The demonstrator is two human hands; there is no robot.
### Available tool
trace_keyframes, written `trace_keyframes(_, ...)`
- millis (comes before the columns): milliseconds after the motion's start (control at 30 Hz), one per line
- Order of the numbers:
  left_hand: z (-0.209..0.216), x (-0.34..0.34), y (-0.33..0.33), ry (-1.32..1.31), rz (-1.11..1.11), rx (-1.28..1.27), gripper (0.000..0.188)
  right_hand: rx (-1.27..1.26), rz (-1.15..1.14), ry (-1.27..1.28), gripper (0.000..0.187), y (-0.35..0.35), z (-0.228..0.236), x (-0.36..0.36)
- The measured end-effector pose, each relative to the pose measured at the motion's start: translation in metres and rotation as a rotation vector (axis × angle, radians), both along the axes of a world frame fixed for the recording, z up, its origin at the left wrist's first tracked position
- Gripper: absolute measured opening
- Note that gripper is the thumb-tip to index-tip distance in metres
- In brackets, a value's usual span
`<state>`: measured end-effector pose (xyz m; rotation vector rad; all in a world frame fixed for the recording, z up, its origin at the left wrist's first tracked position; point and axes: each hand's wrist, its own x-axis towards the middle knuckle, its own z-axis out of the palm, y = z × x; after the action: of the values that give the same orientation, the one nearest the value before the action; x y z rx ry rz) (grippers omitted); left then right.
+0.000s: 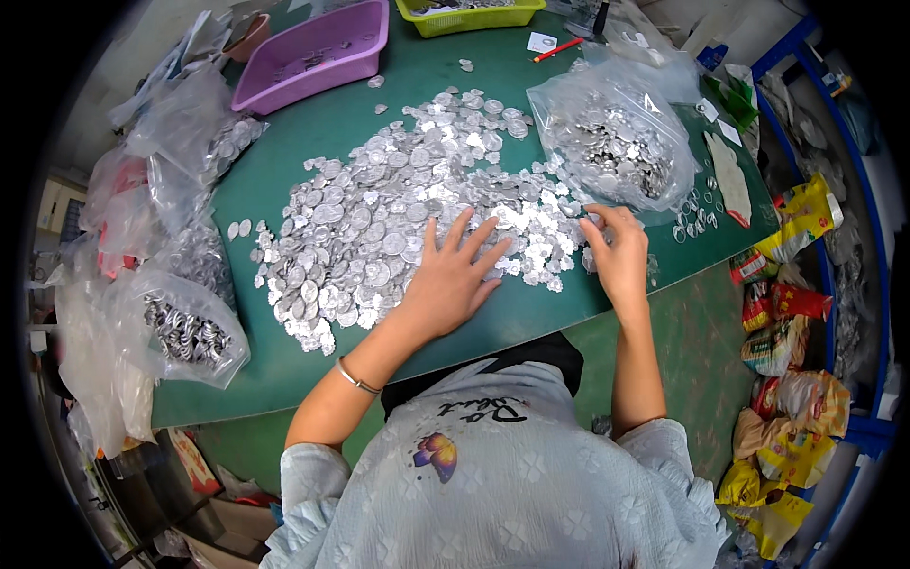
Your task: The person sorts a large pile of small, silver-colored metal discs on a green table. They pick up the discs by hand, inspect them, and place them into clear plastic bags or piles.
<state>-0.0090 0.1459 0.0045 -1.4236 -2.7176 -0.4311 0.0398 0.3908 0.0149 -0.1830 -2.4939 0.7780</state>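
Note:
A broad heap of small, flat silver metal pieces (370, 232) covers the middle of the green table (531, 327); some are oval, others have scalloped edges. My left hand (457, 277) lies over the heap's near side with its fingers spread. At the heap's right edge, my right hand (618, 248) has its thumb and forefinger curled toward each other. Whatever is between them, if anything, is too small to make out. Just beyond it sits an open clear plastic bag (559, 100) with many silver pieces inside.
A purple tray (365, 52) and a yellow-green basket (469, 21) stand at the back, near a red pencil (557, 50). Clear bags of metal parts (185, 327) line the left edge. Silver rings (697, 220) and a white glove (727, 175) lie right, near a blue rack (858, 171).

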Motion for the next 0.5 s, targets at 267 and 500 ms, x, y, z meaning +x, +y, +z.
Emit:
trace_keyframes(267, 0.001, 0.0, -0.002, -0.009, -0.002, 0.018, 0.051, 0.025, -0.014, -0.122, 0.012, -0.008, -0.002, -0.017)
trace_keyframes(500, -0.002, 0.0, -0.002, -0.017, 0.004, 0.054, 0.05, -0.786, 0.112, -0.3, 0.01, 0.029, 0.015, 0.029)
